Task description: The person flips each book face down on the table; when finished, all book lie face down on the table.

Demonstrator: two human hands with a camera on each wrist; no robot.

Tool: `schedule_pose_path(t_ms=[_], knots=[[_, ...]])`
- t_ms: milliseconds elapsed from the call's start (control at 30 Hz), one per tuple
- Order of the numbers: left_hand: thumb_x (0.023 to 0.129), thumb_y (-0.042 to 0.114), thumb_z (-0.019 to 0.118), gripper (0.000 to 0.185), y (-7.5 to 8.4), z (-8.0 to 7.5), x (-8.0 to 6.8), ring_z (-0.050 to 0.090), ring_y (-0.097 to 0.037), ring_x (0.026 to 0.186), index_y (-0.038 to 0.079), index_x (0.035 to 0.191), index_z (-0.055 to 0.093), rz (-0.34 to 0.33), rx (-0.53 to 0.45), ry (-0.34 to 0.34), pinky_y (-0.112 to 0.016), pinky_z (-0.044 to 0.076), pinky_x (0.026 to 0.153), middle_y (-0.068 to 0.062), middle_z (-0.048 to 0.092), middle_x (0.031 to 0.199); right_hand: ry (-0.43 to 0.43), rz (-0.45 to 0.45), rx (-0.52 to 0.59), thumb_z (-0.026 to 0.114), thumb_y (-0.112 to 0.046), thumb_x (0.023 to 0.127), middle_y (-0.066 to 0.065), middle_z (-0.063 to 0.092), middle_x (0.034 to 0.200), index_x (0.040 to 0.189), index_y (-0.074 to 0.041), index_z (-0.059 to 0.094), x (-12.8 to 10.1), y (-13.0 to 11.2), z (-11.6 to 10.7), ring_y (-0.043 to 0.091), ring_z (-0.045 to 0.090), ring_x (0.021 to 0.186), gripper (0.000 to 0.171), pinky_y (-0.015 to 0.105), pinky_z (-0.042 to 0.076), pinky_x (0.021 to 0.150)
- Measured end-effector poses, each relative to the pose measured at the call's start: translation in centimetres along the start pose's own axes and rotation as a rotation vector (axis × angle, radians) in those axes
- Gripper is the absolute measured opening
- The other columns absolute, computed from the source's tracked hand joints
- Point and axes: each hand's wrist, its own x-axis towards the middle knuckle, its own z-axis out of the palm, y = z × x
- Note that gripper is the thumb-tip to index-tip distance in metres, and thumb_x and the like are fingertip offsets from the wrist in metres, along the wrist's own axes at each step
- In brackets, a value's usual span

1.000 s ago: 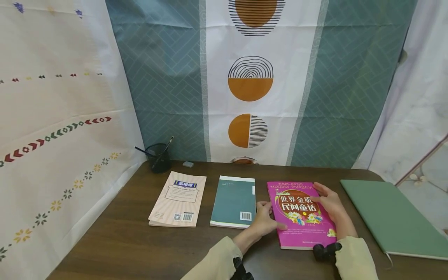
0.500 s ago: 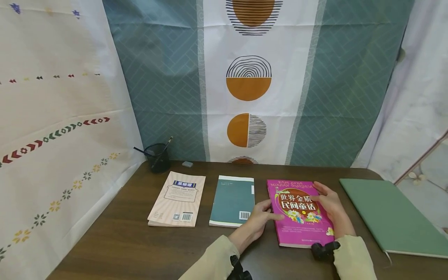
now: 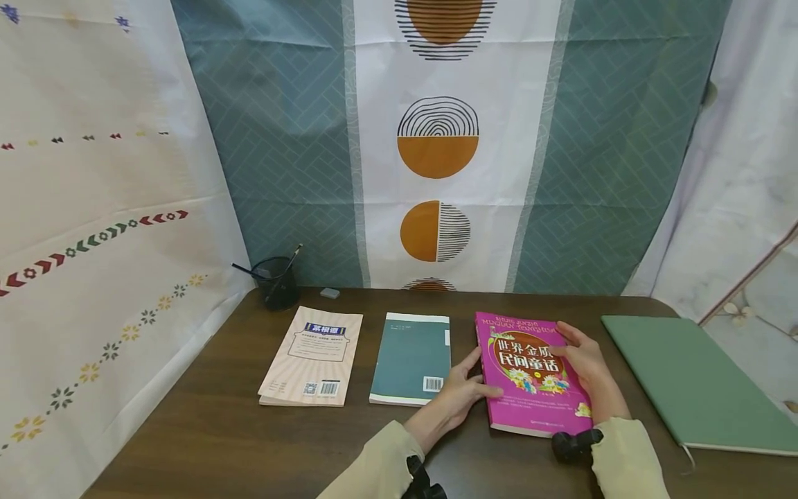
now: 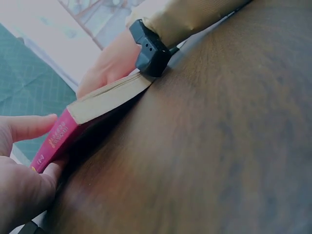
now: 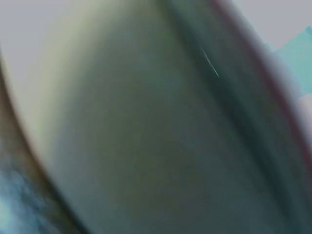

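1. Pink book (image 3: 530, 378): located on the right half of the bench (image 3: 249, 443), between teal book (image 3: 408, 360) and green notebook (image 3: 698, 381); cover faced up; in the left wrist view, a dark gap is seen under its near edge, left side tilted up off the surface.
2. Left hand (image 3: 458, 395): spine side of the book pinched; thumb laid on the cover, fingers tucked at the edge and below.
3. Right hand (image 3: 586, 360): right edge gripped toward the far corner; thumb placed on the cover, fingers set along the side; right wrist view too blurred for detail to be read.
4. Teal book: laid flat just left of the left hand; beige book (image 3: 318, 346) laid further left, apart from it.
5. Far left: black cup (image 3: 277, 284) stood with pens inside; small grey block (image 3: 330, 293) placed just right of it.
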Motion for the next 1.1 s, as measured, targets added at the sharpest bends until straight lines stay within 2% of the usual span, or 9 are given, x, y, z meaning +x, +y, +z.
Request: schedule_pose_path(t_ms=[100,200,267,400,567,767,867,967,1100], knots=[[0.076,-0.013,0.068,0.093,0.0,0.1,0.0,0.051,-0.037,0.130,0.010,0.155,0.026,0.012,0.003,-0.011,-0.036,0.051,0.101,-0.021,0.020,0.161,-0.001,-0.004,0.007,0.053,-0.014,0.096,0.021,0.014,0.162,0.157,-0.012,0.011,0.0,0.0,0.0,0.043,0.032,0.139,0.074,0.015,0.046,0.071],[0.076,-0.012,0.068,0.093,0.1,0.2,-0.1,0.048,-0.039,0.133,0.008,0.155,0.023,0.032,0.016,-0.025,-0.038,0.048,0.104,-0.021,0.028,0.158,-0.002,-0.007,0.014,0.053,-0.014,0.096,0.022,0.013,0.162,0.157,-0.012,0.011,0.0,0.0,-0.1,0.043,0.032,0.139,0.074,0.015,0.048,0.071],[0.076,-0.011,0.069,0.094,0.1,0.3,-0.2,0.051,-0.038,0.131,0.009,0.155,0.023,0.050,0.034,-0.033,-0.037,0.049,0.103,-0.020,0.033,0.157,-0.004,-0.006,0.012,0.054,-0.014,0.096,0.021,0.013,0.163,0.157,-0.012,0.010,0.0,0.0,-0.2,0.043,0.031,0.140,0.075,0.015,0.047,0.071],[0.076,-0.009,0.071,0.096,-0.1,0.6,-0.5,0.066,-0.029,0.110,0.016,0.156,0.024,0.063,0.049,-0.045,-0.036,0.057,0.087,-0.017,0.033,0.157,-0.005,0.004,0.003,0.055,-0.013,0.095,0.016,0.013,0.164,0.157,-0.012,0.008,-0.1,-0.1,-0.4,0.042,0.025,0.144,0.078,0.013,0.044,0.072],[0.076,-0.009,0.072,0.100,-0.1,1.1,-0.5,0.067,-0.020,0.100,0.024,0.156,0.022,0.084,0.051,-0.060,-0.037,0.060,0.075,-0.011,0.030,0.160,-0.008,0.000,0.014,0.055,-0.014,0.096,0.014,0.011,0.164,0.158,-0.013,0.005,0.0,-0.1,-0.5,0.041,0.022,0.147,0.079,0.011,0.043,0.073],[0.070,-0.018,0.066,0.103,0.0,1.4,-0.6,0.070,-0.030,0.098,0.017,0.156,0.022,0.199,0.067,-0.040,-0.034,0.059,0.078,-0.013,0.028,0.160,-0.036,-0.033,0.054,0.054,-0.016,0.098,0.013,0.009,0.165,0.158,-0.016,0.004,0.1,-0.1,-0.3,0.038,0.023,0.146,0.079,0.010,0.047,0.073],[0.069,-0.018,0.065,0.102,0.1,1.2,-0.7,0.070,-0.030,0.098,0.017,0.156,0.024,0.239,0.100,-0.027,-0.033,0.059,0.078,-0.013,0.029,0.160,-0.030,-0.066,0.048,0.055,-0.016,0.098,0.013,0.011,0.165,0.158,-0.015,0.006,0.3,-0.1,0.2,0.037,0.020,0.148,0.077,0.008,0.045,0.075],[0.071,-0.017,0.065,0.100,0.2,0.9,-0.8,0.071,-0.028,0.096,0.021,0.155,0.025,0.249,0.132,-0.008,-0.033,0.060,0.076,-0.010,0.031,0.160,-0.001,-0.103,0.010,0.057,-0.018,0.096,0.014,0.016,0.164,0.158,-0.013,0.012,0.4,-0.5,1.1,0.037,0.021,0.148,0.077,0.014,0.045,0.084],[0.075,-0.017,0.063,0.099,0.2,0.7,-0.9,0.071,-0.029,0.095,0.025,0.155,0.025,0.271,0.162,-0.016,-0.034,0.060,0.074,-0.007,0.032,0.160,0.034,-0.117,-0.030,0.058,-0.020,0.095,0.015,0.015,0.164,0.158,-0.013,0.012,0.3,-1.2,2.0,0.038,0.019,0.149,0.078,0.041,0.040,0.109]])
